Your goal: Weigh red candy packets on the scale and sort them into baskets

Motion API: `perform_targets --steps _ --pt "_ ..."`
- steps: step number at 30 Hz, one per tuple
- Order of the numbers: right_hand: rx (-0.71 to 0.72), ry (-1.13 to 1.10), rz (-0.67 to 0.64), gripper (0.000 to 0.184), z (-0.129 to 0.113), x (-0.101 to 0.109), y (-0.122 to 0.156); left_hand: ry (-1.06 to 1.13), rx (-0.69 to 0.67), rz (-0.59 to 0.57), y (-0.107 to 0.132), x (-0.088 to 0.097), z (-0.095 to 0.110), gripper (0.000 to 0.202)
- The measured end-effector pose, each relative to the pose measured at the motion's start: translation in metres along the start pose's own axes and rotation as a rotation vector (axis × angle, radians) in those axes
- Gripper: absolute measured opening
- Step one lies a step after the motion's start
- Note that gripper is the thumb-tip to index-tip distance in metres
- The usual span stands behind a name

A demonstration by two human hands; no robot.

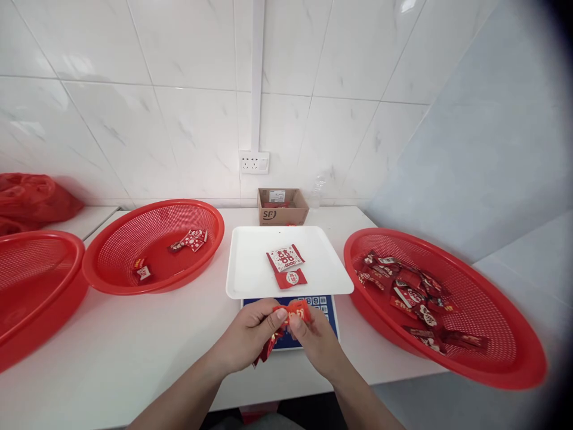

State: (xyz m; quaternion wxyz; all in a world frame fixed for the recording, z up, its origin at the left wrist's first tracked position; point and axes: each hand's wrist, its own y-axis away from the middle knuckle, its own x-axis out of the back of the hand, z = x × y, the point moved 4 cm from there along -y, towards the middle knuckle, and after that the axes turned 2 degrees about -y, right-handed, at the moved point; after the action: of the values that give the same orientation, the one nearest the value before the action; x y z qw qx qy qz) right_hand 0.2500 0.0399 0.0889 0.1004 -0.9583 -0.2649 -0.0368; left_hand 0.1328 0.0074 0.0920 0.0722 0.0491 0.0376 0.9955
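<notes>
In front of the scale, my left hand (pixel 245 335) and my right hand (pixel 319 339) are closed on a small red snack packet (pixel 301 309) with gold print, thumbs on its upper face. More red wrapper (pixel 267 349) hangs below my left fingers; I cannot tell whether it is a separate packet. Just beyond my hands is the white pan (pixel 244 263) of a weighing scale, whose blue key panel (pixel 330 310) is partly covered by my hands. On the pan lie a white-and-red packet (pixel 285 258) and a smaller red packet (pixel 292 279), which overlap.
A red basket (pixel 501 286) with several wrapped snacks stands right. Another red basket (pixel 129 239) with a few packets stands left, beside a third basket (pixel 40 298). Behind the scale are an open cardboard box (pixel 286 216) and a clear bottle (pixel 317 191). Red bags (pixel 36 197) lie far left.
</notes>
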Motion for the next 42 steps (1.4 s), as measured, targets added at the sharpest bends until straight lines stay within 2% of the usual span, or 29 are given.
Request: perform_targets --steps 3,6,10,15,23,28,33,37,42 --pt "-0.051 0.005 0.027 0.049 0.003 0.000 0.001 0.068 0.047 -0.064 0.000 -0.005 0.000 0.042" --pt "-0.074 -0.004 0.029 0.048 0.005 0.000 0.001 0.130 0.071 -0.059 0.000 -0.008 0.000 0.041" --pt "-0.091 -0.065 0.006 0.046 0.005 0.001 0.002 0.184 0.063 -0.068 0.002 -0.011 0.000 0.043" --pt "-0.058 -0.104 0.042 0.045 0.001 0.002 0.001 0.152 0.037 -0.101 0.003 -0.013 -0.002 0.043" --pt "-0.089 -0.041 0.110 0.047 0.007 -0.002 -0.001 0.206 0.066 -0.033 0.001 -0.011 -0.007 0.038" --pt "-0.022 0.010 0.007 0.045 0.001 -0.001 -0.003 0.293 0.010 0.045 0.000 -0.005 0.000 0.035" --pt "-0.050 -0.005 0.065 0.027 -0.004 0.003 -0.002 0.139 0.003 0.107 0.000 0.004 0.000 0.037" --pt "-0.093 -0.065 0.055 0.017 -0.002 0.002 -0.003 0.047 0.025 0.031 0.000 0.000 -0.003 0.036" --pt "-0.112 -0.039 0.034 0.018 -0.004 0.002 -0.003 0.058 0.057 0.029 0.002 -0.003 -0.005 0.035"
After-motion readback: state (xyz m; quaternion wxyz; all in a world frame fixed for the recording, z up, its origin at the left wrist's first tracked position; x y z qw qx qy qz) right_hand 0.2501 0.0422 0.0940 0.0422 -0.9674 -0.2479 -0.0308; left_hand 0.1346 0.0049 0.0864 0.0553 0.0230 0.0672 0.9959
